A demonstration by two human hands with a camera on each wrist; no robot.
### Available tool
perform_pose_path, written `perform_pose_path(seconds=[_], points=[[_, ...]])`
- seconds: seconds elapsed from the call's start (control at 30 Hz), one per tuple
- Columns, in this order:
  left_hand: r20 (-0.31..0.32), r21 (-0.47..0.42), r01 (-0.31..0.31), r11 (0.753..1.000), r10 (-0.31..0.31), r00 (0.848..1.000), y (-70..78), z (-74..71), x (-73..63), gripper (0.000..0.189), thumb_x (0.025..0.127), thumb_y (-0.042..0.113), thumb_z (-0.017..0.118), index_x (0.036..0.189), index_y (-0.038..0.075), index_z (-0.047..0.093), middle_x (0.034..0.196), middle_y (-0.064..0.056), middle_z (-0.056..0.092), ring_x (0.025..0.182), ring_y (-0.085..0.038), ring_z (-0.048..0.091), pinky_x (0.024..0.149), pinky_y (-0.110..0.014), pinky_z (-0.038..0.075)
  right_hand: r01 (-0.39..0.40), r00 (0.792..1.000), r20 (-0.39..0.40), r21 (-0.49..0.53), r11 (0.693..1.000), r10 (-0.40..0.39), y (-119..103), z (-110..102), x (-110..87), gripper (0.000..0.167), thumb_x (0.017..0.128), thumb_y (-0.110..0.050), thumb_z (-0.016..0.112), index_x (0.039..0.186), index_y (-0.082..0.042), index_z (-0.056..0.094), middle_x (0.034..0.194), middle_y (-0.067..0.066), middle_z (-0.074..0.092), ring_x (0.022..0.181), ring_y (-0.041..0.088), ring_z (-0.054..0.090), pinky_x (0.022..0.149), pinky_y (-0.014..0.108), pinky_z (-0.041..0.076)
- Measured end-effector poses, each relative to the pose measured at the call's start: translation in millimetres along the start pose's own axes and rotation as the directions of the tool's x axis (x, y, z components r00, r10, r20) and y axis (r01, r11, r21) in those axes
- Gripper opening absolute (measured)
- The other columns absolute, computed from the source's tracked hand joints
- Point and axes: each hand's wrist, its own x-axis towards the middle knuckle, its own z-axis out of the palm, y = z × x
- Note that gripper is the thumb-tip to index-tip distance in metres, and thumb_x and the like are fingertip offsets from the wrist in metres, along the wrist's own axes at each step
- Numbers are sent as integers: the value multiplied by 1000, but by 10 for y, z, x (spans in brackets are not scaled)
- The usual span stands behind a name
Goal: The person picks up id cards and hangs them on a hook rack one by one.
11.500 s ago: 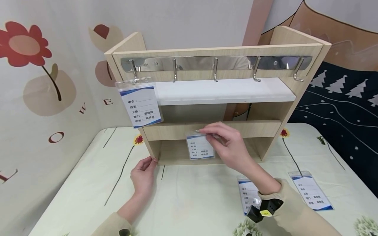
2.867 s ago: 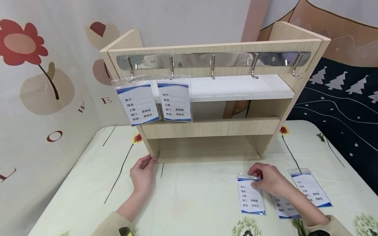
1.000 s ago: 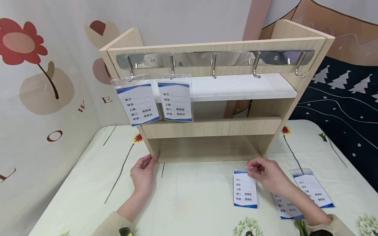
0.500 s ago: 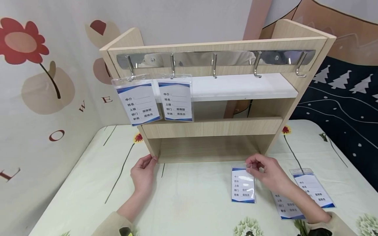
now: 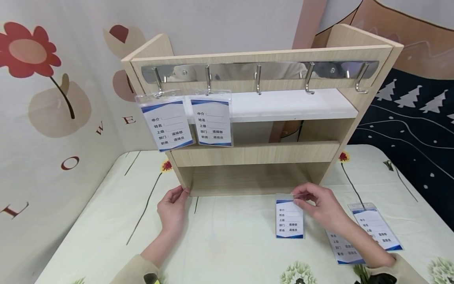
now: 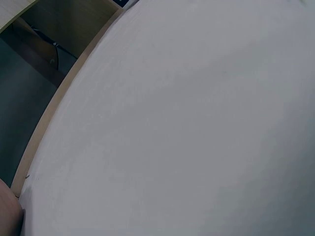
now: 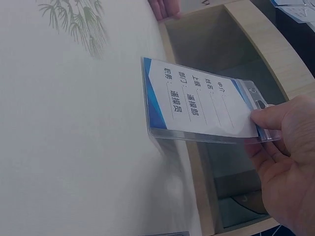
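Badge (image 5: 289,217) lower right of frame, right hand (image 5: 320,207) pinching top corner; keep slot (image 7: 261,104) uncovered. Left hand (image 5: 172,209) seemingly pinching shelf (image 5: 257,153) corner.

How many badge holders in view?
5: a badge holder on the leftmost hook, another on the second hook, a third pinched by the right hand, two on the table, partly covered by the right forearm, which could hide more.
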Motion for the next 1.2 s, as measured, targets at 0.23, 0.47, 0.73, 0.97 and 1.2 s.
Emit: perform_pose_path(seconds=[0.23,0.47,0.73,0.97,1.2], points=[[-3,-8,-2,1000,2,1000,-15,-1,5,25,97,8,71,119,-6,70,118,-23,72,83,9,67,76,-11,54,24,1000,9,11,1000,-24,-76,-30,35,27,87,10,76,103,-11,72,96,-6,71,85,13,65,79,21,57],[-4,-4,-1,1000,1,1000,-18,4,6,25,97,8,71,119,-5,70,118,-23,71,83,9,67,76,-11,54,88,995,-44,-9,996,-88,-191,-125,129,29,85,11,77,103,-11,72,97,-3,72,82,9,62,73,17,55],[-5,4,3,1000,-3,1000,-17,1,4,26,97,8,71,119,-5,70,117,-23,72,83,9,66,76,-10,54,175,980,-100,33,984,-171,-298,-233,213,32,84,17,75,104,-8,73,96,0,72,75,9,59,61,17,49],[-3,7,4,1000,-4,1000,-8,0,2,26,97,9,71,119,-5,70,117,-23,72,83,9,66,75,-10,54,233,968,-113,57,971,-225,-430,-289,297,36,83,21,72,108,-5,74,100,3,72,78,9,60,62,16,50],[2,9,9,1000,-9,1000,4,2,-3,27,98,10,71,120,-5,70,118,-23,71,83,9,66,76,-10,54,318,941,-148,68,946,-306,-565,-337,412,40,80,26,71,108,-2,75,101,5,72,83,8,63,64,14,52]])
